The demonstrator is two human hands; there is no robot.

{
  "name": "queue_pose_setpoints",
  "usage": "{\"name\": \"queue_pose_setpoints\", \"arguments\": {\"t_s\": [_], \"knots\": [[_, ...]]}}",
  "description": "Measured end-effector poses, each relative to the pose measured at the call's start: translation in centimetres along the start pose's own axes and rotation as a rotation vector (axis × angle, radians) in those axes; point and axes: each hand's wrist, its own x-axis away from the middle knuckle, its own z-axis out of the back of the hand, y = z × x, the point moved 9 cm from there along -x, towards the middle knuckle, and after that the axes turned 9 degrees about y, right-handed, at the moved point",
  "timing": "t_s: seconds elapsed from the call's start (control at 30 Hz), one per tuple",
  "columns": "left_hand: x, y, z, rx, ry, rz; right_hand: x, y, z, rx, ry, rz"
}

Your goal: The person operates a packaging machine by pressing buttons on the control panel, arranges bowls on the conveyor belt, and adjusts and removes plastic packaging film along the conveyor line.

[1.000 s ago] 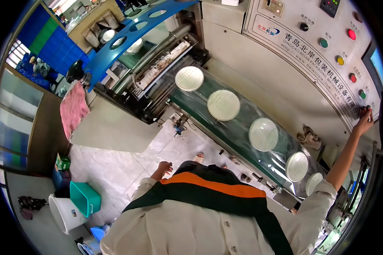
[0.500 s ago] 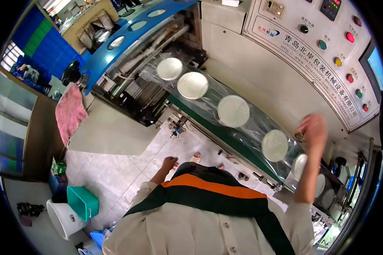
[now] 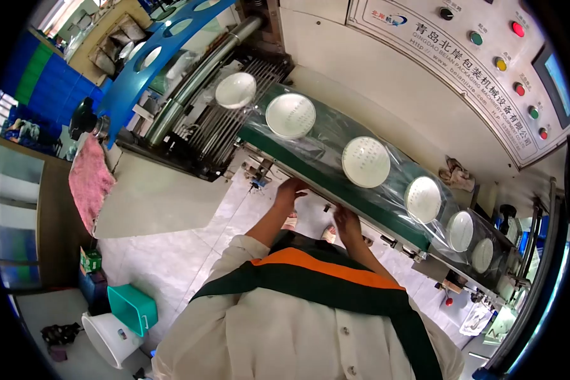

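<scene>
My left hand (image 3: 289, 193) is at the near edge of the green conveyor belt (image 3: 323, 171), fingers partly hidden by the edge. To its right, my right hand (image 3: 347, 225) is just below the same edge, its fingertips dark and hard to make out. I cannot tell whether either hand grips anything. On the belt, under clear film, lies a row of round white dishes, among them one near the rollers (image 3: 235, 90), one beside it (image 3: 291, 116) and one in the middle (image 3: 366, 162).
A control panel (image 3: 449, 69) with coloured buttons stands behind the belt. At the left are a blue perforated plate (image 3: 130, 76), metal rollers (image 3: 193, 88) and a pink cloth (image 3: 92, 183). A teal bin (image 3: 133, 308) and white bucket (image 3: 111, 340) stand lower left.
My right hand has come down from the control panel to the belt's near edge. My left hand has moved up and right to that edge. The dishes have shifted along the belt.
</scene>
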Motion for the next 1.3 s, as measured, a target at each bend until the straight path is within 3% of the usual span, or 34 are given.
{"name": "queue_pose_setpoints", "arguments": {"t_s": [0.13,0.2,0.33,0.4,0.47,0.5,0.6,0.67,0.73,0.8,0.93,0.97,1.0,1.07,1.13,1.17,1.23,1.27,1.3], "knots": [[1.9,-0.3,-1.8,-0.073,-0.128,0.052,2.2,-1.5,2.6,-0.066,0.222,0.045],[1.5,-0.1,-1.1,-0.096,-0.098,0.083,3.0,-1.0,1.1,-0.058,0.159,-0.025],[-2.3,2.1,3.3,0.066,0.068,-0.102,1.4,-0.3,-0.1,-0.137,0.074,-0.072],[-1.1,1.5,2.3,0.062,0.056,-0.156,0.5,-0.8,2.5,-0.158,0.139,-0.012],[-0.4,-1.2,0.6,0.020,0.012,-0.061,1.0,-3.3,3.2,0.149,-0.060,0.270],[0.4,-2.7,-0.2,0.006,-0.008,-0.011,0.9,-2.2,5.2,-0.147,0.075,0.006],[2.2,-2.8,-1.7,-0.036,-0.044,0.077,3.0,-2.7,2.6,-0.153,0.147,0.017],[1.4,-1.0,-0.7,-0.032,0.000,-0.031,2.3,-2.4,0.5,-0.148,0.113,-0.008],[1.0,0.0,-0.3,0.039,-0.013,-0.044,0.6,-2.1,3.1,-0.223,0.185,0.045],[0.9,0.0,-0.3,0.094,-0.053,-0.033,0.7,-3.6,4.6,-0.138,0.049,0.146],[2.2,-1.6,0.5,-0.041,-0.111,0.080,3.2,-3.7,5.8,-0.166,0.152,0.024],[2.4,-2.0,0.9,-0.096,-0.124,0.098,6.5,-3.9,2.7,0.150,-0.044,-0.118],[2.5,-2.6,2.1,-0.120,-0.090,0.149,9.2,-4.9,0.5,0.606,-0.050,-0.149],[3.2,-2.9,3.0,-0.166,-0.131,0.219,15.0,-8.1,-6.6,0.953,-0.403,-0.161],[3.1,-2.9,4.8,-0.268,-0.160,0.206,16.2,-15.9,-10.0,0.923,-0.545,0.209],[3.3,-2.5,5.8,-0.307,-0.092,0.203,18.5,-23.7,-13.7,0.776,-0.526,0.741],[3.1,-3.8,9.0,-0.266,-0.068,0.330,15.4,-35.5,-8.5,0.617,0.106,0.925],[2.9,-4.4,10.3,-0.268,-0.030,0.380,15.7,-41.3,-6.6,0.421,0.307,1.217],[2.8,-4.4,10.5,-0.265,-0.028,0.379,14.7,-46.1,-5.0,0.287,0.325,1.375]]}}
